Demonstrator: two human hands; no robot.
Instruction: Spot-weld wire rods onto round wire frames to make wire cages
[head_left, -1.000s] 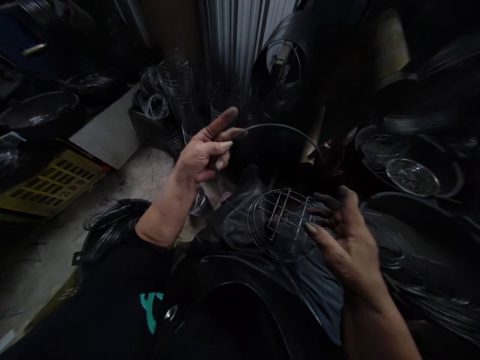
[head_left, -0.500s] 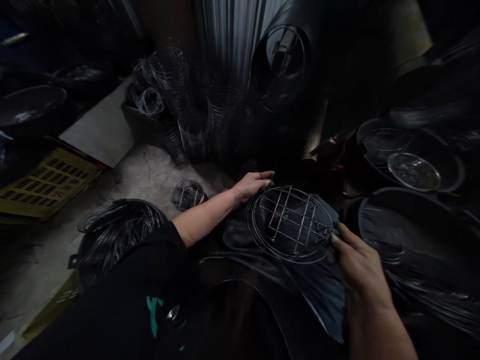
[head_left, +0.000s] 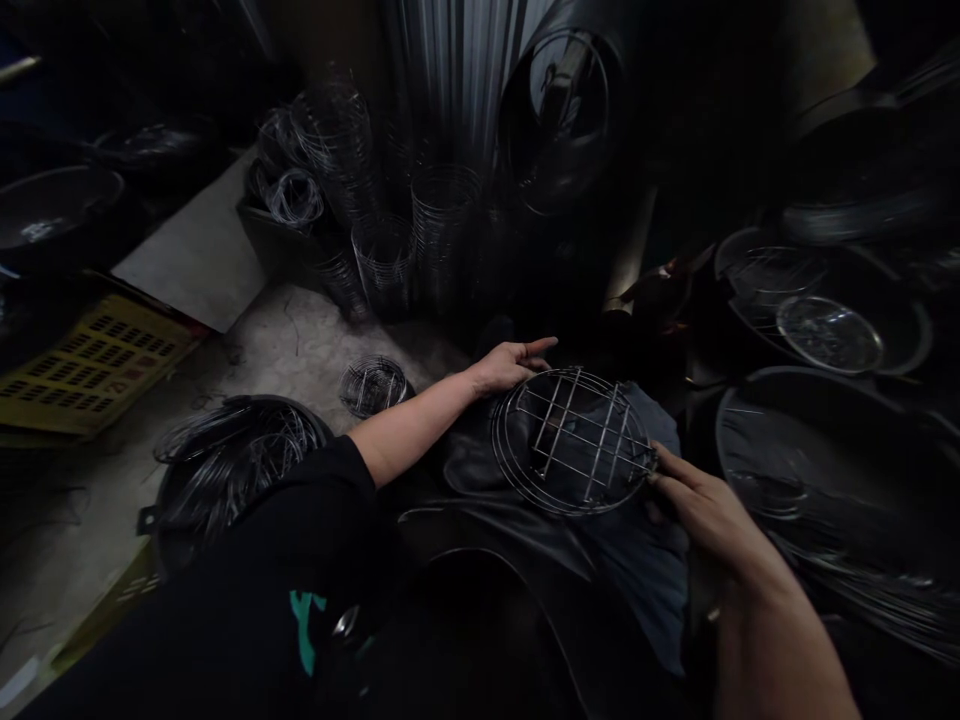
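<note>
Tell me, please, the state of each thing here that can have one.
Round wire rack: held at its right edge.
Right hand: grip closed on that edge.
Left hand: finger extended by the far edge, grip unclear.
Lower left tub: open, filled with wire.
Lower right tub: open, partly filled with wire.
Small wire rack: lying on the floor.
Wire rings: stacked.

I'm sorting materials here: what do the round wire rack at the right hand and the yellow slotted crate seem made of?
Round wire rack: likely steel, apparently bare; its thin crossed rods show grey metallic glints. Yellow slotted crate: probably moulded plastic, fairly matte, judging by its even colour and regular slots. Dim light leaves both uncertain.
</note>
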